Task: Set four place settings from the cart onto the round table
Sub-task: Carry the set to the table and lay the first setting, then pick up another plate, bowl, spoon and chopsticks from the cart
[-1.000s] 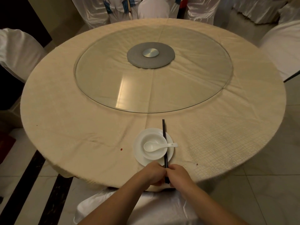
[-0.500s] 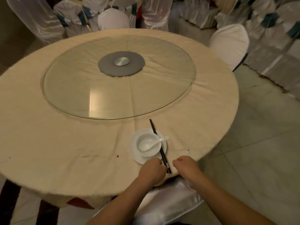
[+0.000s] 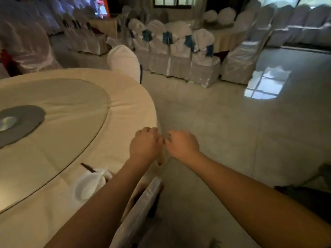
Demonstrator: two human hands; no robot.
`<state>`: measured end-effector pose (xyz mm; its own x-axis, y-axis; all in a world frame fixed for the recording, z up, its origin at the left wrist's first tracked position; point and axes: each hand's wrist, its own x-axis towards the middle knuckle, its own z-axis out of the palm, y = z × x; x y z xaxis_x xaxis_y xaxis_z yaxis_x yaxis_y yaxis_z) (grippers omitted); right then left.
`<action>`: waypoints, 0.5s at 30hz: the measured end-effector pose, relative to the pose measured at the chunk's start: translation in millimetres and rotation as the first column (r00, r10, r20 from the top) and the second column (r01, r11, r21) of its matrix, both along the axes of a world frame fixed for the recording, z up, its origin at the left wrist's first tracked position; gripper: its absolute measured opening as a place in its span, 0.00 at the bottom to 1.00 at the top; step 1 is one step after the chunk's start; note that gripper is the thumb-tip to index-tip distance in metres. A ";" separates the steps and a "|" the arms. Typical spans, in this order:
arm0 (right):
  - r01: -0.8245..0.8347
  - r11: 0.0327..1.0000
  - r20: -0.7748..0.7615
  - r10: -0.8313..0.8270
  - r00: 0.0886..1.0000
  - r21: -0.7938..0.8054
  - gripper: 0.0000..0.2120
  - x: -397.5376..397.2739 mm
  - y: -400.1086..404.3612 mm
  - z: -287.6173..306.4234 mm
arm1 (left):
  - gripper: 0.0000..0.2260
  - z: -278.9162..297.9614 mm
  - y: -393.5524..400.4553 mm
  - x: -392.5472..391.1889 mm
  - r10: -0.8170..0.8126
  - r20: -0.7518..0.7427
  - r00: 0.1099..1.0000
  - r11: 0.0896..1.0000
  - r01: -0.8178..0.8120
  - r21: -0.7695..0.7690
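Note:
The round table [image 3: 53,176] with a cream cloth fills the left of the view. One place setting lies near its front edge: a white plate [image 3: 78,192] carrying a white bowl [image 3: 91,185], with the tip of black chopsticks [image 3: 87,168] showing beyond it. My left forearm covers part of the setting, and the spoon is too blurred to make out. My left hand [image 3: 144,144] and my right hand [image 3: 181,144] are both loosely curled fists with nothing in them, side by side above the table's right edge and the floor.
A glass turntable [image 3: 68,108] with a grey hub [image 3: 21,120] tops the table. A white-covered chair [image 3: 139,208] stands under my arms, another [image 3: 125,61] at the far rim. Rows of covered chairs [image 3: 179,54] line the back. Pale tiled floor [image 3: 232,140] spreads right.
The view has swung right, away from the setting. Both hands have let go of the chopsticks and lifted off the table toward its right edge, and they are close together again.

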<state>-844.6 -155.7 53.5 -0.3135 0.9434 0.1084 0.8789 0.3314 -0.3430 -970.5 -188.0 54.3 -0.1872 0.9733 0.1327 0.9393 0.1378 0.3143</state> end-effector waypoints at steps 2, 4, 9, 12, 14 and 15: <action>0.070 0.995 0.013 -0.071 0.997 0.069 0.17 38.1 14.4 12.2 | 0.19 10.9 21.0 32.3 -0.068 -0.068 0.995 0.997 0.070 0.024; 0.155 0.980 0.015 -0.158 0.987 0.122 0.17 82.9 30.2 21.4 | 0.19 19.2 43.5 68.7 -0.122 -0.125 0.985 0.991 0.127 0.030; 0.342 0.927 0.009 -0.348 0.938 0.153 0.19 212.9 60.5 28.7 | 0.20 29.8 96.8 181.7 -0.196 -0.230 0.953 0.977 0.210 0.037; 0.418 0.885 0.029 -0.432 0.901 0.203 0.20 294.8 72.0 31.0 | 0.21 32.2 122.4 262.9 -0.259 -0.237 0.936 0.955 0.285 0.086; 0.457 0.861 0.035 -0.476 0.879 0.224 0.19 342.5 77.0 33.4 | 0.21 32.3 133.9 308.8 -0.302 -0.230 0.925 0.935 0.335 0.118; 0.484 0.848 0.036 -0.502 0.864 0.217 0.19 367.9 77.3 33.6 | 0.21 31.1 138.2 333.7 -0.329 -0.234 0.915 0.922 0.365 0.132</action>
